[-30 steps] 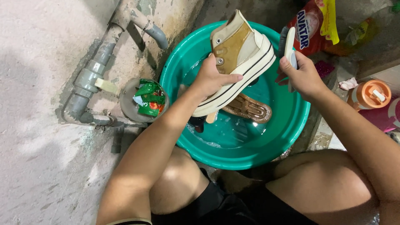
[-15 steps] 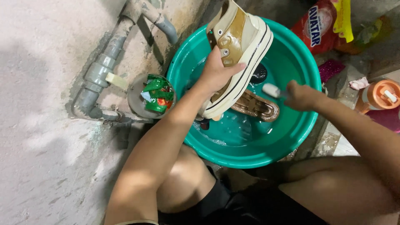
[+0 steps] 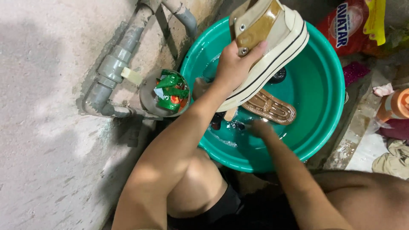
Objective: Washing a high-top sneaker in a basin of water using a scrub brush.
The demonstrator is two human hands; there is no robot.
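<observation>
I log 2 containers. The first is a green plastic basin [image 3: 324,106] on the floor, holding shallow water at its bottom. In the water lies 1 brown insole [image 3: 270,107], tread pattern up, and a dark round object [image 3: 279,76] sits just behind it, mostly hidden by the shoe. The second is a small round cup [image 3: 147,91] just left of the basin, against the grey pipe [image 3: 113,68] on the wall; it holds crumpled green and orange sachets [image 3: 170,91].

My left hand [image 3: 232,64] is clamped on a tan and cream high-top sneaker [image 3: 268,40], fingers wrapped over the tan upper near the eyelets, thumb on the near side. The sneaker is held above the basin, clear of the water, tilted with the toe pointing up and away from me and the white sole with its black stripe facing right. The heel end hangs lowest, just above the insole.

My right hand [image 3: 260,127] is down in the basin at the near side, at the water, just below the insole's near end. It is blurred and I cannot tell whether its fingers are apart or closed on something.

Beyond the basin at upper right I record 1 red detergent bag [image 3: 347,25] with a yellow packet beside it. At the right edge stands 1 orange bottle [image 3: 394,106], and cloth lies near it on the floor.
</observation>
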